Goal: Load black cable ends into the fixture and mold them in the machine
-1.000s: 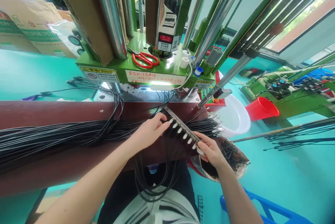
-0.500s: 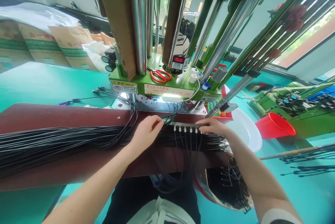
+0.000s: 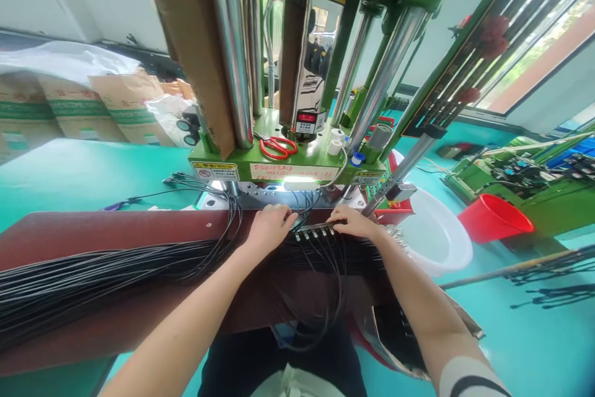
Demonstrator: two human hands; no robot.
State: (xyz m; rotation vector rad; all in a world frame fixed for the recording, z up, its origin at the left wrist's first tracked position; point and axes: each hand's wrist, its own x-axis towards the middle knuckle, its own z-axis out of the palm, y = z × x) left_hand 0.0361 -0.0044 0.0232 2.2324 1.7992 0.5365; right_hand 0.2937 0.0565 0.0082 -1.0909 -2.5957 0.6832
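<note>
A narrow metal strip (image 3: 316,226) lies between my two hands, just in front of the machine's steel bed. Along it sits a row of small silver connectors (image 3: 315,234), with black cables (image 3: 335,270) hanging from them towards my lap. My left hand (image 3: 271,225) is closed at the strip's left end, its fingertips partly hidden. At the right end, the thumb and fingers of my right hand (image 3: 352,222) pinch the strip. More thin cables (image 3: 304,204) run from behind the strip towards the machine bed (image 3: 264,197).
The green press (image 3: 288,168) stands ahead, with red-handled scissors (image 3: 279,148) on its plate. A thick cable bundle (image 3: 116,267) lies along the brown bench (image 3: 139,226). To the right are a white tub (image 3: 458,230), a red bucket (image 3: 495,218) and a lined bin (image 3: 395,347).
Both hands have moved closer to the machine bed with the strip. The strip has shifted left, and the hands are nearer each other. The camera view has tilted slightly.
</note>
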